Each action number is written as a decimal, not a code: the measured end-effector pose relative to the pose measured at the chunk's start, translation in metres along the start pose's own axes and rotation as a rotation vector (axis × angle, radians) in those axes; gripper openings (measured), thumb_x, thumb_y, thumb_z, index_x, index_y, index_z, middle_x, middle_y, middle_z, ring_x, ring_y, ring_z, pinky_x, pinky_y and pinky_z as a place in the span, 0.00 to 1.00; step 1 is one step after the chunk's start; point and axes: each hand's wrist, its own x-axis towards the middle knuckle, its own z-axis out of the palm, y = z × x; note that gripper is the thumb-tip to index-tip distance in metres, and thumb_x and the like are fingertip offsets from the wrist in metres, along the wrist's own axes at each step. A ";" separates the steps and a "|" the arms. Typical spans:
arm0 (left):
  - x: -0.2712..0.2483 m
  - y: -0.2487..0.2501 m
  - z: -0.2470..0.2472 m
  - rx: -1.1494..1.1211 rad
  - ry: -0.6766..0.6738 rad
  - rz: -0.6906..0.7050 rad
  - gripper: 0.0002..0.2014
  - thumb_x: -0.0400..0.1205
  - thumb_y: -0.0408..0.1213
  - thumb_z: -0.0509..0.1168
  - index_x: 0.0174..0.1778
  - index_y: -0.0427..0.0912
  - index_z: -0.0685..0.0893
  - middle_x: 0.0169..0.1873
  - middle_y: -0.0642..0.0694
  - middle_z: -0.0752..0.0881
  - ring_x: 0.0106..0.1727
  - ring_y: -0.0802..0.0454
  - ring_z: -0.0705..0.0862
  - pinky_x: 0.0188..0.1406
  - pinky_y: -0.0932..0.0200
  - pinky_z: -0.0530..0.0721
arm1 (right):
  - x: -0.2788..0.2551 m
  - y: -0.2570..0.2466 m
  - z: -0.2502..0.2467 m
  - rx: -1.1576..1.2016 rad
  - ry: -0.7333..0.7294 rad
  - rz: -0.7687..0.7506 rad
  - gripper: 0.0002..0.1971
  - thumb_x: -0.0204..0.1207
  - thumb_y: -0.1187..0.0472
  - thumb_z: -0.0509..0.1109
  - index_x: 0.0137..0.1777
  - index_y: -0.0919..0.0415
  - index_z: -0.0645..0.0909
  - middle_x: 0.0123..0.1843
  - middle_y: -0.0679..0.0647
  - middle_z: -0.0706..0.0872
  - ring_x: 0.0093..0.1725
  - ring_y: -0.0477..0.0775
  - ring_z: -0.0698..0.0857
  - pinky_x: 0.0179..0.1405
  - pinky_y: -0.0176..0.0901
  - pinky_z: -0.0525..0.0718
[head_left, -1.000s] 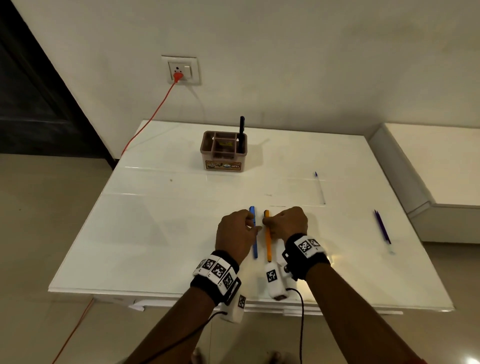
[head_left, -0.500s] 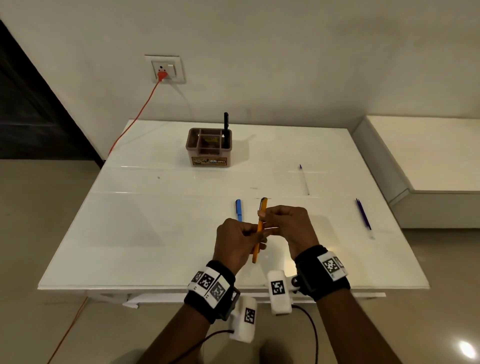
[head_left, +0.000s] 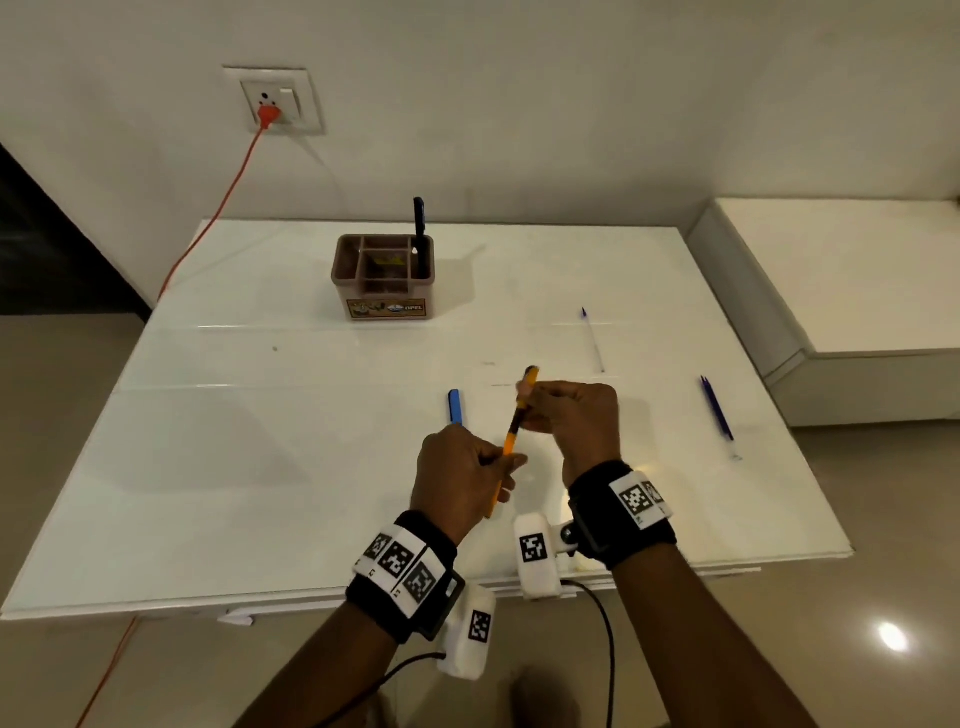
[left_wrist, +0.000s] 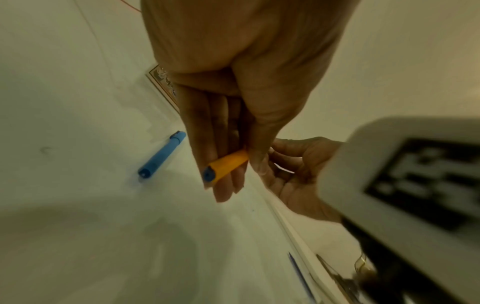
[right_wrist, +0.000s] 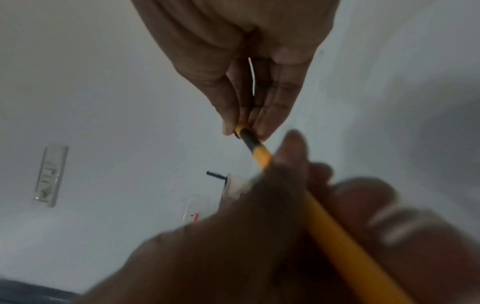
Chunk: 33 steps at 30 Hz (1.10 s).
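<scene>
Orange pen (head_left: 506, 447): off the counter (head_left: 260, 467), tilted between your hands, higher than a second ago.
Left hand (head_left: 460, 478): fingers clamped on its barrel.
Right hand (head_left: 576, 421): fingers pinch the cap (head_left: 529, 382), now pulled partway off.

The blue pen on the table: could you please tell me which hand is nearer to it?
Left. The left hand, gripping the orange pen, is just beside the blue pen; the right hand pinches the orange pen's top end farther to the right.
</scene>
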 end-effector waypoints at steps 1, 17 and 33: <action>-0.004 -0.001 0.001 0.012 -0.016 -0.003 0.12 0.77 0.43 0.78 0.36 0.35 0.95 0.26 0.43 0.92 0.27 0.48 0.92 0.34 0.46 0.94 | 0.009 -0.003 -0.006 0.055 0.065 -0.004 0.05 0.74 0.74 0.78 0.38 0.67 0.92 0.31 0.59 0.92 0.30 0.58 0.90 0.35 0.47 0.92; 0.007 -0.005 -0.028 -0.196 0.069 -0.042 0.07 0.77 0.42 0.78 0.42 0.42 0.94 0.30 0.39 0.93 0.30 0.41 0.93 0.37 0.39 0.94 | 0.070 0.031 0.010 -0.619 0.047 0.132 0.15 0.65 0.57 0.89 0.35 0.70 0.90 0.30 0.60 0.93 0.33 0.62 0.95 0.46 0.57 0.95; 0.002 0.002 -0.009 -0.223 -0.079 -0.026 0.12 0.78 0.44 0.77 0.48 0.38 0.95 0.33 0.40 0.94 0.32 0.41 0.94 0.39 0.39 0.94 | -0.030 -0.005 -0.001 -0.185 -0.033 -0.042 0.14 0.69 0.52 0.86 0.41 0.64 0.93 0.38 0.57 0.94 0.38 0.50 0.91 0.33 0.39 0.87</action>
